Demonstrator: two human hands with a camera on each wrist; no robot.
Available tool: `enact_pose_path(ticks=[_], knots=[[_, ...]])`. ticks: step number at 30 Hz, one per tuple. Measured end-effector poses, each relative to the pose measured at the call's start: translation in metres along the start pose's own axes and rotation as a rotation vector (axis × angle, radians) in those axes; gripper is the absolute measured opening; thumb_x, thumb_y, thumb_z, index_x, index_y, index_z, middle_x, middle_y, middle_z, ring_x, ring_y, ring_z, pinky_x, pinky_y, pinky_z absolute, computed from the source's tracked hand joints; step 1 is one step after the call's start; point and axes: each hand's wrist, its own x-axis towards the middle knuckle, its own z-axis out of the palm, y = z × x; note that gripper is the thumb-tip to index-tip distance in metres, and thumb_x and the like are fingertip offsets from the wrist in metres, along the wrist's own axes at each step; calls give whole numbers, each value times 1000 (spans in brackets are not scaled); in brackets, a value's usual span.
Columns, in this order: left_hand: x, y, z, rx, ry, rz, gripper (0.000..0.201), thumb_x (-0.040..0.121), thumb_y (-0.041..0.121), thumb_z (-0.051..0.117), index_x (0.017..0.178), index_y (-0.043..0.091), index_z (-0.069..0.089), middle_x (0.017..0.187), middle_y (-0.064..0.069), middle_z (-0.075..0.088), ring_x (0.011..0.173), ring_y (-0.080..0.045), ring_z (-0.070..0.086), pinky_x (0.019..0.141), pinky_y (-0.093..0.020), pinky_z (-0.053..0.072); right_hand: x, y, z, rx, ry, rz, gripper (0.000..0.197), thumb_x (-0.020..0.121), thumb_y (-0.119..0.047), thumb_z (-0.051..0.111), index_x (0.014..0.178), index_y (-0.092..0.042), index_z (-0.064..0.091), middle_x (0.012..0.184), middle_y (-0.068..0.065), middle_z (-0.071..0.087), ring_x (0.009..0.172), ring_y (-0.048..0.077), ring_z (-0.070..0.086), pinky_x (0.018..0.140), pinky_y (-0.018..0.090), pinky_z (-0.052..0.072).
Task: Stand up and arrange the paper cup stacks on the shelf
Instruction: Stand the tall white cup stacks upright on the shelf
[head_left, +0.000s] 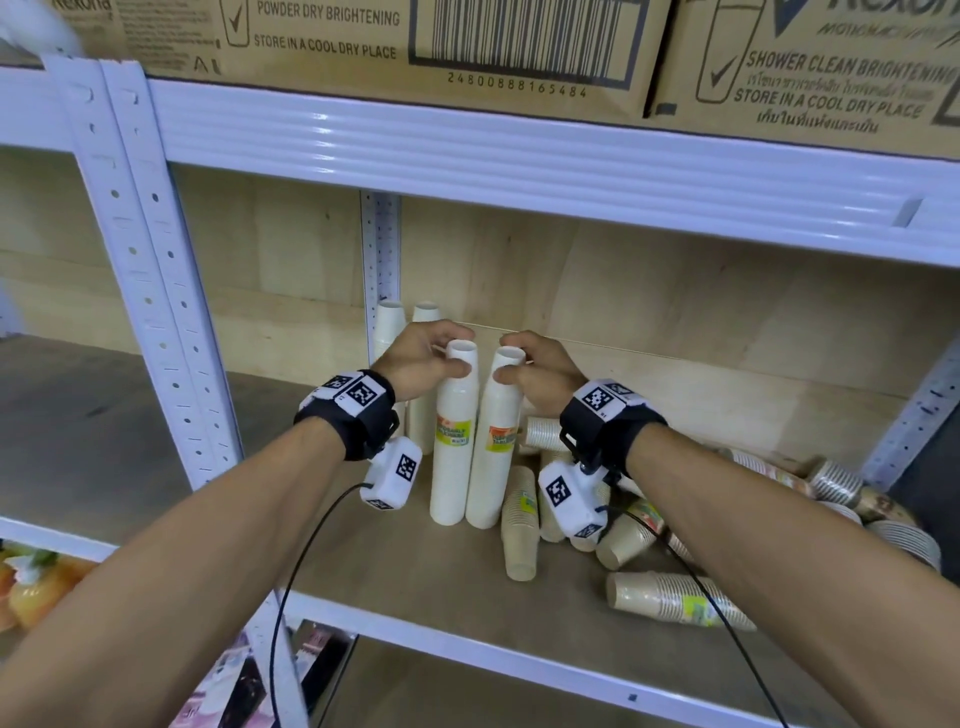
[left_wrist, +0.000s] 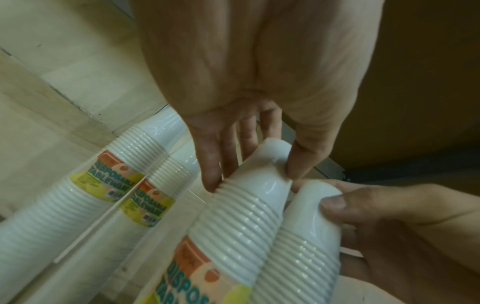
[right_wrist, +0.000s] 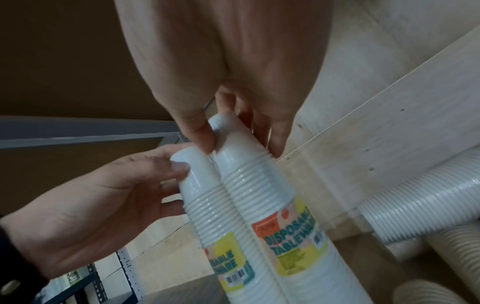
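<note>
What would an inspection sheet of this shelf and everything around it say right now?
Surface: wooden shelf board in a white metal rack.
Job's things: two white cup stacks stand upright side by side at the front; two more white stacks stand behind them.
Clutter: beige cup stacks lie toppled to the right.
Hands: left hand grips the top of the left front stack; right hand grips the top of the right one.
Cables: black cable hangs from each wrist camera.
Surroundings: cardboard boxes on the shelf above.
</note>
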Motion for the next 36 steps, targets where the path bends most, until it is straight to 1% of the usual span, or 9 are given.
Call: enact_pose_path(ticks=[2, 5, 9, 14, 20, 22, 25, 32, 36], knots=[[0, -1, 1, 15, 14, -2, 35, 79, 4, 76, 111, 15, 68, 106, 0, 68, 98, -20, 64, 93, -34, 53, 1, 3, 1, -27, 10, -30, 31, 81, -7, 70, 109, -17, 62, 107, 1, 63, 93, 18, 57, 73, 24, 43], [1, -3, 0, 42, 34, 6, 34, 73, 14, 81, 105, 20, 70, 108, -4, 69, 97, -22, 66, 91, -41, 55, 2, 6, 1, -61, 54, -57, 28, 79, -14, 74, 106, -17, 64, 104, -1, 65, 89, 14, 59, 76, 26, 46], [3, 0, -2, 96, 43, 14, 34, 74, 15, 82, 105, 17, 69, 108, -7, 68, 98, -22, 66, 86, -35, 56, 3, 4, 1, -69, 62, -75, 29, 78, -15, 76, 105, -17, 64, 103, 0, 66, 87, 13, 59, 73, 25, 45], [5, 9, -9, 140, 55, 10, 32, 75, 13, 81, 105, 14, 70, 99, 0, 66, 88, -16, 64, 79, -28, 53, 12, -5, 0, -91, 34, -118, 27, 78, -14, 76, 102, -13, 64, 99, 3, 66, 86, 16, 59, 72, 26, 47], [9, 14, -29, 191, 152, 4, 32, 76, 11, 80, 106, 15, 70, 102, -1, 66, 86, -13, 62, 70, -19, 49, 32, -21, 12, -94, 34, -138, 29, 78, -15, 76, 104, -13, 63, 100, 1, 64, 88, 16, 59, 71, 26, 46], [10, 12, -38, 207, 178, -11, 31, 76, 12, 80, 105, 17, 70, 104, -1, 67, 92, -15, 62, 74, -21, 50, 38, -26, 19, -84, 31, -147, 31, 78, -16, 77, 106, -13, 63, 103, 1, 64, 90, 16, 60, 73, 26, 45], [11, 6, -48, 204, 224, -35, 30, 75, 10, 79, 102, 17, 68, 104, -1, 67, 99, -18, 63, 86, -29, 53, 47, -33, 30, -80, 17, -162, 31, 77, -16, 77, 104, -15, 62, 104, 1, 64, 93, 17, 60, 75, 26, 45], [9, -13, -64, 208, 333, -110, 33, 76, 6, 77, 107, 14, 68, 117, -3, 66, 107, -21, 61, 96, -33, 50, 65, -37, 60, -104, -6, -201, 34, 76, -17, 77, 106, -14, 62, 109, 6, 65, 97, 22, 60, 83, 33, 50], [8, -22, -68, 214, 366, -175, 38, 78, 8, 76, 114, 15, 66, 119, -4, 65, 108, -23, 60, 96, -34, 50, 71, -33, 72, -92, -51, -185, 41, 75, -17, 78, 112, -13, 61, 111, 5, 65, 98, 22, 61, 80, 29, 48]])
